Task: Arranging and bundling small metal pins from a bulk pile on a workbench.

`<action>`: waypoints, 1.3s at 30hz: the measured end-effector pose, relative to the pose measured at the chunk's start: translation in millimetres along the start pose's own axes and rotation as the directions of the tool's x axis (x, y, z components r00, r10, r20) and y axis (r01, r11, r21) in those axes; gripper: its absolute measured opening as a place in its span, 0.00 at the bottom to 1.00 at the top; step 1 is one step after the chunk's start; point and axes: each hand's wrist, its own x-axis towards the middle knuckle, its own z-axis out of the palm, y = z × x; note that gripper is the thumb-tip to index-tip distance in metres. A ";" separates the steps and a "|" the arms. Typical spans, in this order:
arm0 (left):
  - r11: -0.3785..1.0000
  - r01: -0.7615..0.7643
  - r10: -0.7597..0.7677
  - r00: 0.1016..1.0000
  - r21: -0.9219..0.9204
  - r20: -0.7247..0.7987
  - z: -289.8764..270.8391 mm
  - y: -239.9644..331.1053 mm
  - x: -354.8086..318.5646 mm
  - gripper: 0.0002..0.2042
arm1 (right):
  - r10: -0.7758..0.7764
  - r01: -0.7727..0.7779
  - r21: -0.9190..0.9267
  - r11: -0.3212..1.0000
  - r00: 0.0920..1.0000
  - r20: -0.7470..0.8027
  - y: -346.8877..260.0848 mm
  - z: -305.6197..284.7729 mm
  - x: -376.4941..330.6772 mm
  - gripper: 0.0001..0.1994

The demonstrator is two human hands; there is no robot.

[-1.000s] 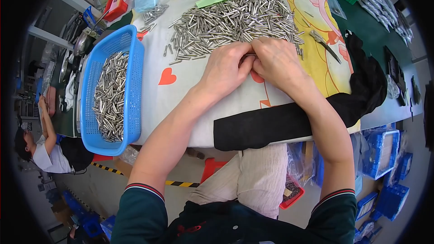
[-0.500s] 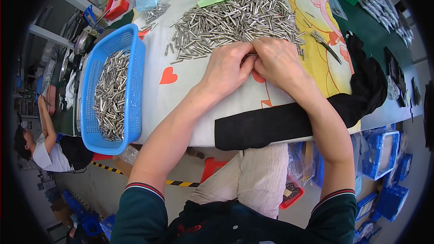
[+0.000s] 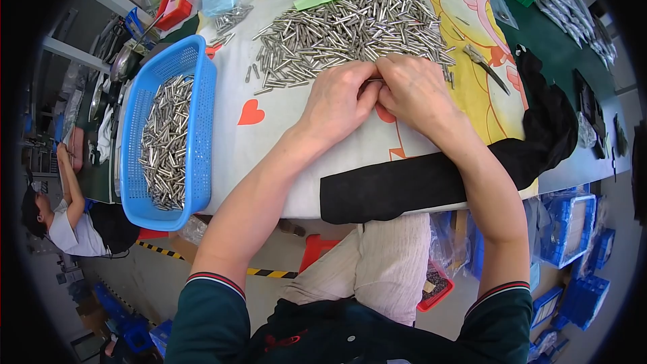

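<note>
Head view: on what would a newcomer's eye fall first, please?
A heap of silvery metal pins lies on the patterned cloth, the left hand and right hand meeting at the heap's near edge. At the left stands a blue basket of similar pins.

floor [image 3: 145,280]: grey | striped tape [image 3: 271,273]: black-yellow | tabletop [image 3: 549,54]: dark green | frame bars [image 3: 75,56]: pale
</note>
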 end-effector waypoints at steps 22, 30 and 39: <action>0.627 0.385 -0.444 0.891 -0.677 0.095 -3.6 -1.7 7.1 0.07 | 0.198 -0.109 0.379 0.919 0.959 -0.204 -0.4 2.1 5.9 0.05; 0.566 0.364 -0.483 0.874 -0.740 0.061 -2.0 1.5 7.9 0.06 | 0.301 -0.192 0.503 0.843 0.943 -0.145 -2.7 0.0 6.3 0.05; 0.997 0.066 -0.075 0.971 -0.047 -0.228 4.2 -6.2 4.4 0.05 | 0.185 -0.106 0.357 0.928 0.963 -0.194 5.7 13.8 4.5 0.08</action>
